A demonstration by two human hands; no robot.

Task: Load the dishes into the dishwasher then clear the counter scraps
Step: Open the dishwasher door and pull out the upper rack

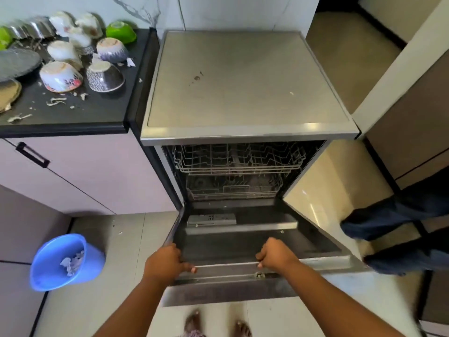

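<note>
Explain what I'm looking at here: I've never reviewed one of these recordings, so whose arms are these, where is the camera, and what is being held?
There is no robot here. The single picture comes from a wide-angle camera worn on a person's head, looking forward and down, so the two bare arms reaching in from the bottom belong to the wearer. The left hand and the right hand both grip the top edge of the dishwasher door, which is swung down partly open. Inside, the upper rack and lower rack look empty. On the black counter to the left stand upturned bowls, cups and plates, with small scraps scattered among them. A blue bucket holding crumpled paper sits on the floor. Another person's legs show at the right edge.
</note>
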